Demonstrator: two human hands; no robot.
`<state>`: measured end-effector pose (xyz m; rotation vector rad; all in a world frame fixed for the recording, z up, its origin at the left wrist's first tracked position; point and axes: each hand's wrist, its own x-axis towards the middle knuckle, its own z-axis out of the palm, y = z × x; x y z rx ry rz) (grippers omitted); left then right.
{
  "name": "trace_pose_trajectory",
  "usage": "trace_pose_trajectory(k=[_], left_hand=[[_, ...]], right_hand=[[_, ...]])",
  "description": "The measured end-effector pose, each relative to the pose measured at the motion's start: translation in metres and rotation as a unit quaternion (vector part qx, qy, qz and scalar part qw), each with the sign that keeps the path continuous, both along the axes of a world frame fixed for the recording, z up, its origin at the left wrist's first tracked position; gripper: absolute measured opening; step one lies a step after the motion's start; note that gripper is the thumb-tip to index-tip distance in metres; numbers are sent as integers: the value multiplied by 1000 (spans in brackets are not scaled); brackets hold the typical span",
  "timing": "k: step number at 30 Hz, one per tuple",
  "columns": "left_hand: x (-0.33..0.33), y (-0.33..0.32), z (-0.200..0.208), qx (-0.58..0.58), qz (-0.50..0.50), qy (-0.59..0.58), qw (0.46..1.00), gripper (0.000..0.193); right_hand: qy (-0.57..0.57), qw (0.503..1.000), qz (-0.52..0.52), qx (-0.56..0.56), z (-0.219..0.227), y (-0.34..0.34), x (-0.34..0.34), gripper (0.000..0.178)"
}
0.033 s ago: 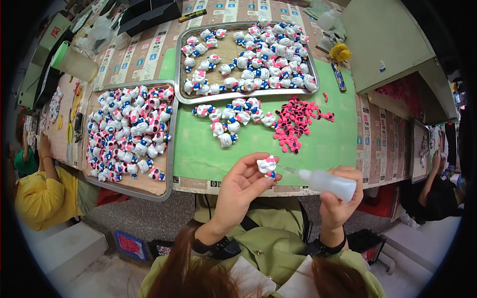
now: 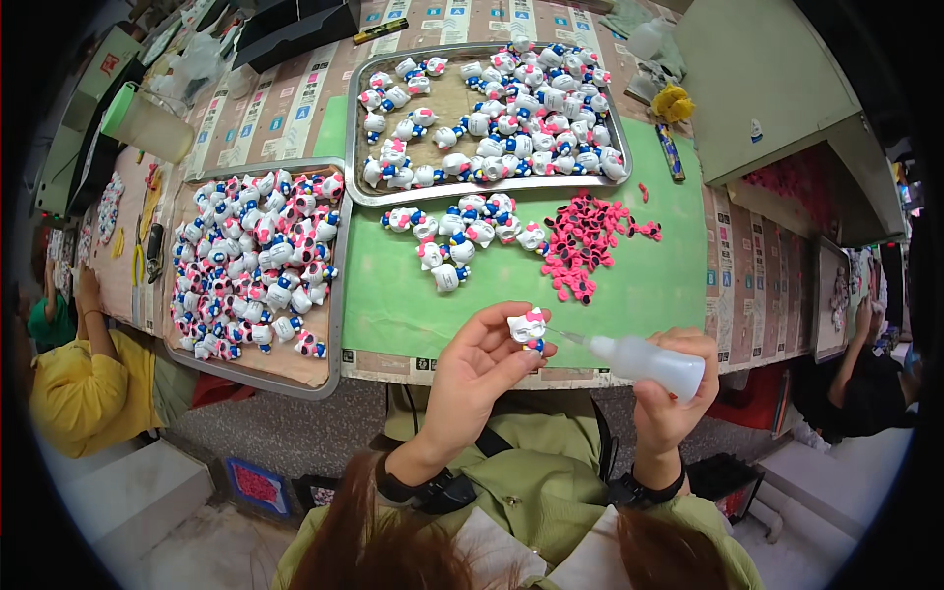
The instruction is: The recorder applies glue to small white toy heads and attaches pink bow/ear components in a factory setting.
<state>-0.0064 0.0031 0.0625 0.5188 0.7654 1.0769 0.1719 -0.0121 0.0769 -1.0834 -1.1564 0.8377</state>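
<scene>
A small white cat figurine (image 2: 528, 327) with a pink bow and blue body is pinched between the thumb and fingers of my left hand (image 2: 472, 374). My right hand (image 2: 678, 393) is wrapped round a translucent squeeze bottle (image 2: 654, 366), whose thin needle tip points left at the figurine's side. Whether the tip touches it I cannot tell. Beyond my hands, on the green mat (image 2: 393, 315), lie a loose group of similar figurines (image 2: 457, 241) and a heap of small pink-and-dark sunglasses (image 2: 580, 246).
A metal tray (image 2: 497, 189) of figurines stands at the back; another tray (image 2: 337, 295) at left holds figurines, several with pink sunglasses. A grey cabinet (image 2: 777, 98) stands at right. At far left are pliers (image 2: 139, 258) and a container (image 2: 147, 123). Co-workers sit at both sides.
</scene>
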Motion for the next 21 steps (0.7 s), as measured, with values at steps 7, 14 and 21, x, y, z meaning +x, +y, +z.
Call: trace_pose_trajectory(k=[7,14,21], left_hand=[[1,0,-3,28,21,26,999,35],[-3,7,-11,-1,56,45,997,37],[-4,8,-18,-12,50,46,998,37]], right_hand=[[134,988,-49,-60,-6,1,14,33],[-1,981,-149,-120,-33,51,64,37],[-306,931,-198,-9,-41,29,43,32]])
